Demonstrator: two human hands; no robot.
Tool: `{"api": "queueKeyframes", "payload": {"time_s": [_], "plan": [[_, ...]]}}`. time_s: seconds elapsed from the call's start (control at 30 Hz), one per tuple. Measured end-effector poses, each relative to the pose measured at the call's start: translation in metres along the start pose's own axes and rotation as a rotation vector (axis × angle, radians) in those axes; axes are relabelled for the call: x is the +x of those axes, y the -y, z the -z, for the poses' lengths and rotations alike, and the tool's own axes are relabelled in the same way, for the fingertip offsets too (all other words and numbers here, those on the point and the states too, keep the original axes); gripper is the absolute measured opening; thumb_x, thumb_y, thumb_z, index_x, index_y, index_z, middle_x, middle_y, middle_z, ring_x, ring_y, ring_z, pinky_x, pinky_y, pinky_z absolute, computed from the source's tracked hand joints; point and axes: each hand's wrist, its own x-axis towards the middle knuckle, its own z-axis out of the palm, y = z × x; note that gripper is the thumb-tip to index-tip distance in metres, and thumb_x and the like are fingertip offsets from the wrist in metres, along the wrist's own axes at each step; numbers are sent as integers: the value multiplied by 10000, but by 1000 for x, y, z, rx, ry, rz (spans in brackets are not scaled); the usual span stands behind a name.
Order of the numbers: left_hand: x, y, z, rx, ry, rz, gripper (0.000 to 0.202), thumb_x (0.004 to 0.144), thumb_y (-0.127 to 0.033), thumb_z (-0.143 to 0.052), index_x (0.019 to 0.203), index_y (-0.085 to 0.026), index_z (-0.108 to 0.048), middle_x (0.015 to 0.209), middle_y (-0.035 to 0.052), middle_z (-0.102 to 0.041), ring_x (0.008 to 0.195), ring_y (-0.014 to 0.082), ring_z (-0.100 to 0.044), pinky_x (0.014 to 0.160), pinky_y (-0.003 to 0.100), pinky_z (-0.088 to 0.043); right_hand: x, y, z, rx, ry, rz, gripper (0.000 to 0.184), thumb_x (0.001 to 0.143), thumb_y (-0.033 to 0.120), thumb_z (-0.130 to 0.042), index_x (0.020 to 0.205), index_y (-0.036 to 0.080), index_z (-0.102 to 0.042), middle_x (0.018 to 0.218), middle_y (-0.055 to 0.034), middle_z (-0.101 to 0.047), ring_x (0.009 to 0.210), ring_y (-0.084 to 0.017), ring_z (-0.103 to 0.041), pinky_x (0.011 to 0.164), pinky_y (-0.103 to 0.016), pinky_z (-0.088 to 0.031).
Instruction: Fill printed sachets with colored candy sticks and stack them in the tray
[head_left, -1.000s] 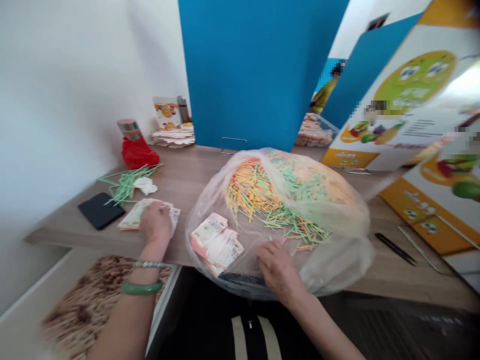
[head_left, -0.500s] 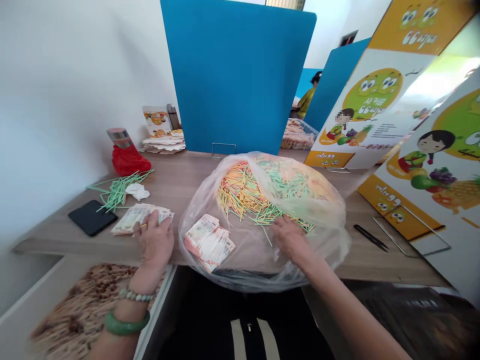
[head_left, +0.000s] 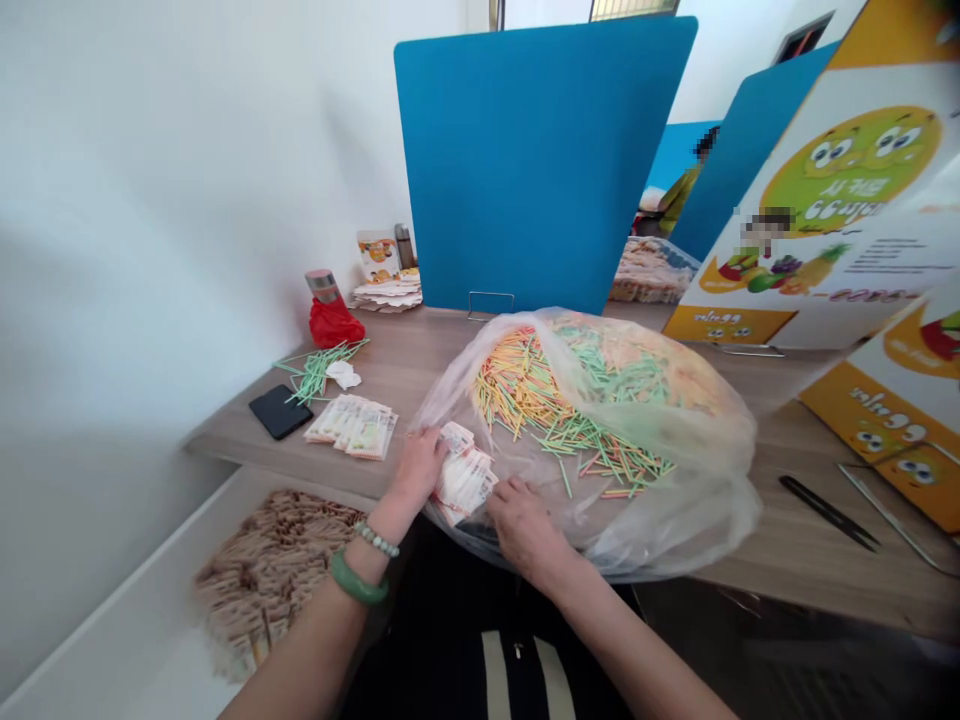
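One long brown table (head_left: 390,350) holds a big see-through bag (head_left: 675,530). I see the left hand (head_left: 416,465) and the right hand (head_left: 529,528) at two sides of a pile of white packets (head_left: 465,485), on the bag's near left part. I can't tell if either hand grips it. Little colored sticks (head_left: 517,385) lie farther back in the bag.

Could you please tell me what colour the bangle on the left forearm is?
The bangle is green, best seen in the head view.
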Motion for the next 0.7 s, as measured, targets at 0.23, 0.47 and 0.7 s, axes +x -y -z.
{"api": "queueKeyframes", "payload": {"time_s": [0.23, 0.47, 0.7], "plan": [[-5, 10, 8, 125, 5, 72, 338, 971, -366, -475, 1147, -160, -677, 1130, 140, -670, 1066, 253, -605, 946, 357, -429, 35, 13, 17, -15, 28, -78, 285, 915, 112, -456, 1076, 130, -690, 1131, -170, -669, 1139, -319, -538, 950, -461, -384], [-16, 7, 19, 230, 1, 169, 482, 978, -501, -367, 965, -213, -753, 1081, 144, -671, 1051, 375, -590, 841, 499, -450, 23, -8, 13, -21, -16, -111, 293, 897, 79, -449, 1066, 168, -672, 1063, -123, -675, 1013, -277, -618, 870, -397, -425], [27, -4, 33, 224, -61, 201, 393, 962, -413, -428, 1027, -161, -723, 1063, 174, -675, 1018, 342, -635, 866, 449, -456, 11, -41, 4, 126, 78, -66, 264, 895, 43, -424, 932, 163, -656, 958, -70, -664, 828, -170, -607, 687, -261, -405]]}}
